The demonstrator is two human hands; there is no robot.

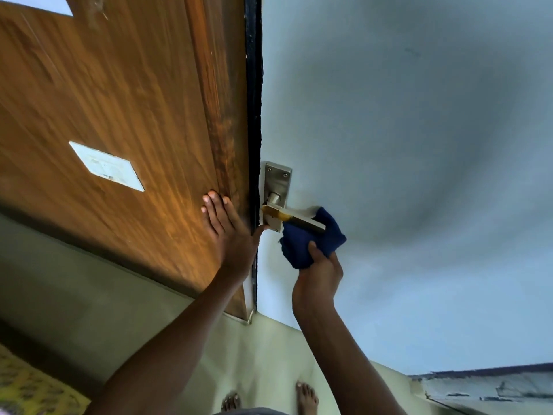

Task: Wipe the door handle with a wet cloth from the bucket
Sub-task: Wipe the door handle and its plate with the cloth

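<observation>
Right hand [317, 280] fingers closing around blue cloth [311, 241], thumb on front, pressing bunched cloth against underside and far end of door handle [294, 216]. Left hand [230, 232] lying flat and open on wooden door [119, 100], fingers spread, holding nothing, thumb reaching toward handle plate [276, 181]. Bucket not showing. Risk, as I judge: pressing lever down is possibly unlatching door; cloth bunching only under lever is missing top and plate; wet cloth dripping to floor near bare feet [305, 396], making it slippery.
</observation>
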